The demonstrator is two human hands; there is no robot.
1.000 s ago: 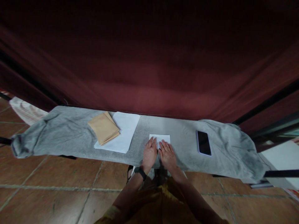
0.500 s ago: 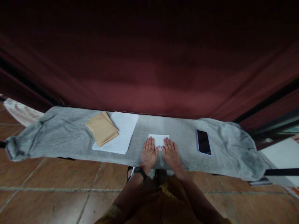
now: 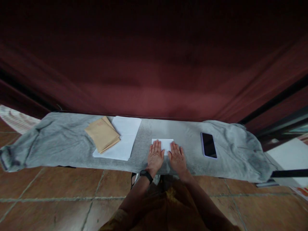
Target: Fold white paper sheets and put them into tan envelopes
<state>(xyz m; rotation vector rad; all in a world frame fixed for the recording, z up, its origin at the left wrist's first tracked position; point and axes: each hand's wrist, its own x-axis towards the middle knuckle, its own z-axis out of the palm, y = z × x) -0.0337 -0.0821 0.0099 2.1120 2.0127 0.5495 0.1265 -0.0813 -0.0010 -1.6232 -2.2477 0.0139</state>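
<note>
A small white piece of paper [image 3: 165,144], perhaps folded, lies flat on the grey cloth in front of me. My left hand [image 3: 155,157], with a dark band on its wrist, rests flat on the paper's left part, fingers stretched out. Flat on the right edge of the same paper lies my right hand [image 3: 177,158], its fingers also extended. Both thumbs point inward with a narrow gap between them. The paper's near part is partly hidden under the hands.
To the left, several brown envelopes [image 3: 102,134] lie over a stack of white sheets [image 3: 127,136]. A phone [image 3: 209,145] in a light purple case lies on the right. Grey cloth [image 3: 64,141] covers the narrow surface, wrinkled at both ends. A dark red panel [image 3: 154,99] rises behind.
My left hand has shifted slightly right and further over the paper. The right hand has moved slightly toward the paper's right edge. The whole view has shifted a little.
</note>
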